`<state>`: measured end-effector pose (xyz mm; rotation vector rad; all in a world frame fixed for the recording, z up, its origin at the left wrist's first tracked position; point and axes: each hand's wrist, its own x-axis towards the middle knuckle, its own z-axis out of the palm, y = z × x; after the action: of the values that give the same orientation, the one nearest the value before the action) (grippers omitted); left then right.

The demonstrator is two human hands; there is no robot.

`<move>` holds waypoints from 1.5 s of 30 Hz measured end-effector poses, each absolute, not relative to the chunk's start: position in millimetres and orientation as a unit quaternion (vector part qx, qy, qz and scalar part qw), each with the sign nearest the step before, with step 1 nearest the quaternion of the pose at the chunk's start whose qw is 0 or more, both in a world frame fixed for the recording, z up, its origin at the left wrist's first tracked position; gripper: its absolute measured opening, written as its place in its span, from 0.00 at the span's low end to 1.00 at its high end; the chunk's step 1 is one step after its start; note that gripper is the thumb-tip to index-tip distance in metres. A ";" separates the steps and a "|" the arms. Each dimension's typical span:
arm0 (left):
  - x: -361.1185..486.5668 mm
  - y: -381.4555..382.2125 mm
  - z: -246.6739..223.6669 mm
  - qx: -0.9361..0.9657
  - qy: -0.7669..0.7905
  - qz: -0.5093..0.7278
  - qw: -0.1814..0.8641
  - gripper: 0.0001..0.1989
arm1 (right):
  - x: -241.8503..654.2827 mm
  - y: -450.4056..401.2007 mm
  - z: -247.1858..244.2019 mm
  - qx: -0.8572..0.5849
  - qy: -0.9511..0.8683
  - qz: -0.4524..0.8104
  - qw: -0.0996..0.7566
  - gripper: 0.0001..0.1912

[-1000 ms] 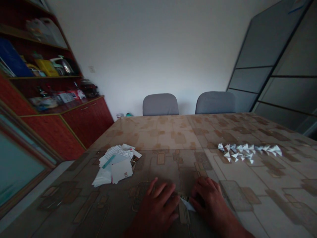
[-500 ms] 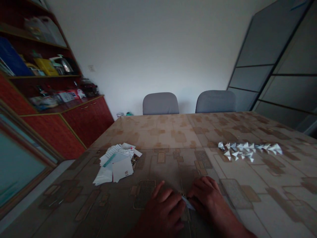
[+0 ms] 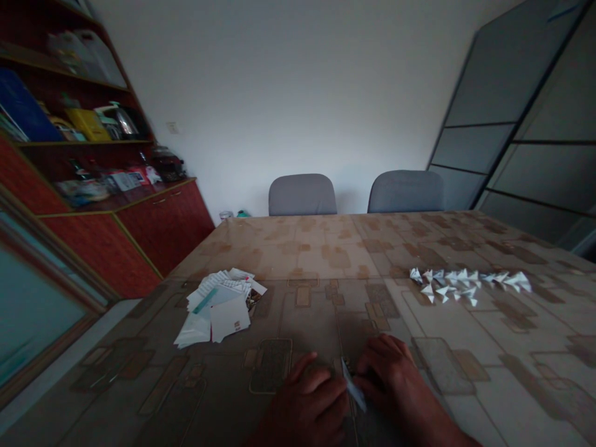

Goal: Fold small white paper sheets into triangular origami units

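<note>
A small piece of white paper [image 3: 354, 387] is held between my two hands near the front edge of the table. My left hand [image 3: 311, 400] has its fingers curled at the paper's left side. On the other side, my right hand [image 3: 391, 375] pinches the paper with bent fingers. A loose pile of white paper pieces [image 3: 230, 315], with a teal strip on one, lies to the left. Several small folded white paper shapes [image 3: 460, 277] sit in two rough rows at the right.
The table [image 3: 326, 248] has a brown patterned cover. Behind its far edge stand two grey chairs [image 3: 302, 194]. A red-brown cabinet [image 3: 161, 230] with filled shelves is at the left, and grey panelled doors [image 3: 484, 112] are at the right.
The paper between my hands has turned more upright and shows a longer edge. My left hand has shifted slightly down.
</note>
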<state>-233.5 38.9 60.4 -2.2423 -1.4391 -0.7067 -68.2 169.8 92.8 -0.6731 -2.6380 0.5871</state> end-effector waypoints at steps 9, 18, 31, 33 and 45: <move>-221.4 42.6 63.7 -0.784 -0.519 -0.276 0.201 0.10 | -75.0 168.1 89.3 -0.265 -0.925 0.200 0.186 0.12; -223.2 45.0 59.1 -0.796 -0.513 -0.271 0.172 0.07 | -83.3 162.3 84.3 -0.325 -0.913 0.154 0.193 0.10; -215.5 40.5 67.8 -0.747 -0.558 -0.293 0.214 0.10 | -95.4 164.6 87.3 -0.363 -0.901 0.137 0.196 0.10; -216.2 39.9 66.9 -0.735 -0.566 -0.292 0.234 0.10 | -96.1 166.4 85.5 -0.361 -0.900 0.141 0.198 0.10; -220.6 40.3 58.9 -0.746 -0.555 -0.283 0.236 0.06 | -79.7 182.6 84.8 -0.272 -0.923 0.207 0.177 0.06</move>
<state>-220.6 40.3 58.9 -2.0450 -1.5216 -0.7756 -79.7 182.6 84.8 -0.7690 -2.6116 0.5863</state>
